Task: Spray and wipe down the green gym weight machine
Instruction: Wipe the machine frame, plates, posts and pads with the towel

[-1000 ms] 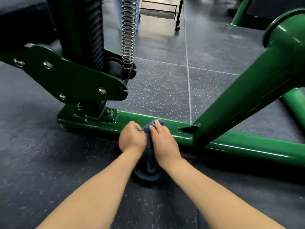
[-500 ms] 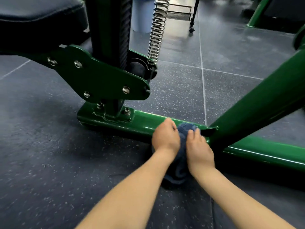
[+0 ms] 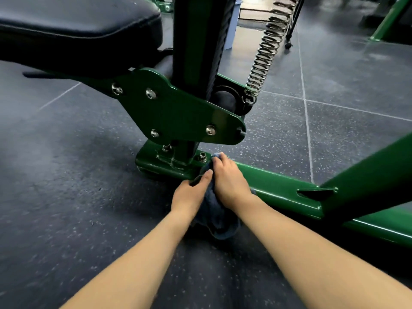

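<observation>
Both hands are on a dark blue cloth [image 3: 214, 210] bunched against the green base bar [image 3: 276, 186] of the machine: the right hand [image 3: 229, 179] curls over the top of it, fingers wrapped round the fabric, while the left hand [image 3: 190, 195] pinches its near-left edge with thumb and fingers. The cloth's loose end sags onto the speckled rubber floor [image 3: 66, 197] between the forearms. Just left of the hands a bolted foot plate [image 3: 169, 161] carries the upright post [image 3: 196, 52], and a green bracket [image 3: 178, 112] overhangs it (blocking the post's lower part). A black padded seat [image 3: 78, 25] sits far left; a coil spring [image 3: 265, 50] rises far right; a diagonal strut [image 3: 367, 175] joins the bar at right.
</observation>
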The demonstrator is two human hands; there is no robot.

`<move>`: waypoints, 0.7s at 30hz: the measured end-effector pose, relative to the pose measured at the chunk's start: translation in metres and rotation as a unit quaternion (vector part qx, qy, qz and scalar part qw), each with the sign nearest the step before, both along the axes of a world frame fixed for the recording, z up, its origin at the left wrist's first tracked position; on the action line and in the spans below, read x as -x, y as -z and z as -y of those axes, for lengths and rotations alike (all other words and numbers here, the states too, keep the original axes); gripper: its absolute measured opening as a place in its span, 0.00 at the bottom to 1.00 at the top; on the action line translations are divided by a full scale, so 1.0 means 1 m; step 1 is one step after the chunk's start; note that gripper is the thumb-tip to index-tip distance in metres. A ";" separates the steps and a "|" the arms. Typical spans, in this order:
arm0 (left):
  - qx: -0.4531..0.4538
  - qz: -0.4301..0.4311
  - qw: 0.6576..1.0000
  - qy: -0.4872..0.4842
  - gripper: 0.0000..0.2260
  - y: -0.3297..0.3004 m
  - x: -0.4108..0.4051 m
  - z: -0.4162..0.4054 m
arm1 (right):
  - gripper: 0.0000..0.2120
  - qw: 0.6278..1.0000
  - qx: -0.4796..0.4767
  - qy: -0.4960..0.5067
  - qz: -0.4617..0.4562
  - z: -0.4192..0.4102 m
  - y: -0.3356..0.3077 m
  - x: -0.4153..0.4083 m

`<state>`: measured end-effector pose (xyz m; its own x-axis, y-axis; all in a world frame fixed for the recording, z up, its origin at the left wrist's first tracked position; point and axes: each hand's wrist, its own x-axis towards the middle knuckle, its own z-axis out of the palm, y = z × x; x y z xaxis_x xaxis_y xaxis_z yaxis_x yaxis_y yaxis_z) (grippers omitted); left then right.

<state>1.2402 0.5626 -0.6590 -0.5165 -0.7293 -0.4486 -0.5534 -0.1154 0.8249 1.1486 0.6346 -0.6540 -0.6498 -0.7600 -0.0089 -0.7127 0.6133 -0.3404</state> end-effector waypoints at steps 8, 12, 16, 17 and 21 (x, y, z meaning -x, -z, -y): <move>0.078 0.121 0.982 0.125 0.13 -0.003 -0.001 -0.023 | 0.28 0.989 -0.023 -0.146 -0.011 -0.052 -0.009 -0.021; 0.153 0.137 0.974 0.096 0.09 -0.001 0.000 -0.025 | 0.29 0.994 -0.037 -0.102 -0.032 -0.043 -0.002 -0.024; 0.175 0.089 0.980 0.026 0.17 -0.007 0.014 -0.005 | 0.24 0.998 -0.032 -0.050 0.002 -0.008 -0.006 -0.006; 0.182 0.082 0.980 0.019 0.18 -0.008 0.018 0.001 | 0.23 0.998 -0.035 -0.042 0.012 0.000 -0.007 0.000; 0.137 0.062 0.989 -0.009 0.16 -0.006 0.039 0.019 | 0.20 0.997 -0.047 -0.043 0.039 0.018 -0.008 0.024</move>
<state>1.2010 0.5441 -0.6532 -0.4550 -0.8410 -0.2928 -0.6523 0.0909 0.7525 1.1249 0.6165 -0.6462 -0.5768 -0.8063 -0.1309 -0.7378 0.5830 -0.3401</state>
